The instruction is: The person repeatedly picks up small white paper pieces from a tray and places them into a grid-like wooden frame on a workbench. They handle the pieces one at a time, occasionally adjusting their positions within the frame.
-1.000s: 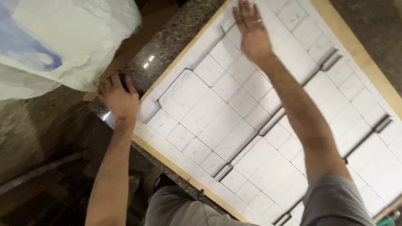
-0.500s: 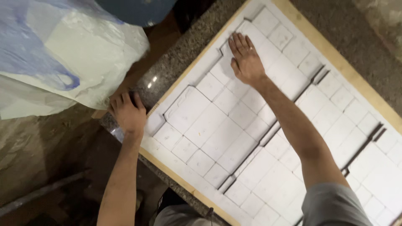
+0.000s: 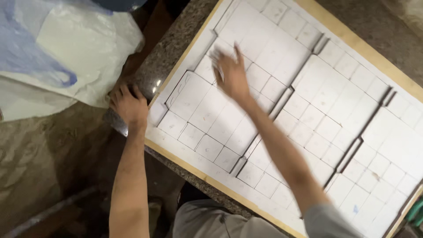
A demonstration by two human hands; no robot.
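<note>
While gripping the worktop point(image 3: 176, 57) corner with the left hand point(image 3: 128, 105) as a brace, pressing the open right hand point(image 3: 231, 75) flat on the white tile sheet point(image 3: 308, 105).

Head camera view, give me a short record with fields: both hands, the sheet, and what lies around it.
left hand: grips the corner of the stone counter
right hand: flat on the white sheet, blurred
white sheet: die-cut into box shapes, lies on a wooden board
plastic bag: white and blue, left of the counter
</note>
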